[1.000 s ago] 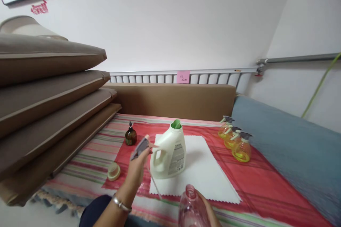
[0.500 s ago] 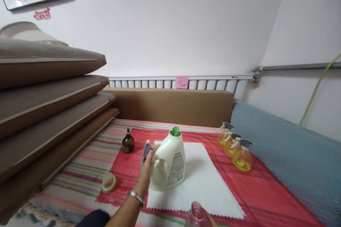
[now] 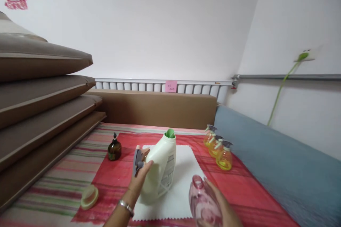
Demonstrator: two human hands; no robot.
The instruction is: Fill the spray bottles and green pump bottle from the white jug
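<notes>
My left hand (image 3: 140, 177) is closed on the handle of a white detergent jug (image 3: 160, 168) with a green pour spout, and a grey spray-trigger head (image 3: 137, 158) is caught between the same fingers. The jug leans to the right over a white cloth (image 3: 183, 188). My right hand (image 3: 220, 204) is wrapped around an uncapped pink transparent bottle (image 3: 202, 202) at the bottom of the view, just right of the jug.
Three yellow spray bottles (image 3: 220, 150) stand in a row at the right of the red mat (image 3: 117, 181). A small brown pump bottle (image 3: 114, 149) and a pale green cap (image 3: 89, 197) lie to the left. Stacked brown cushions (image 3: 39, 106) rise on the left, a blue cushion (image 3: 266, 163) on the right.
My left hand went from holding the trigger head in the air to gripping the jug's handle and tilting the jug. My right hand raised the pink bottle toward it.
</notes>
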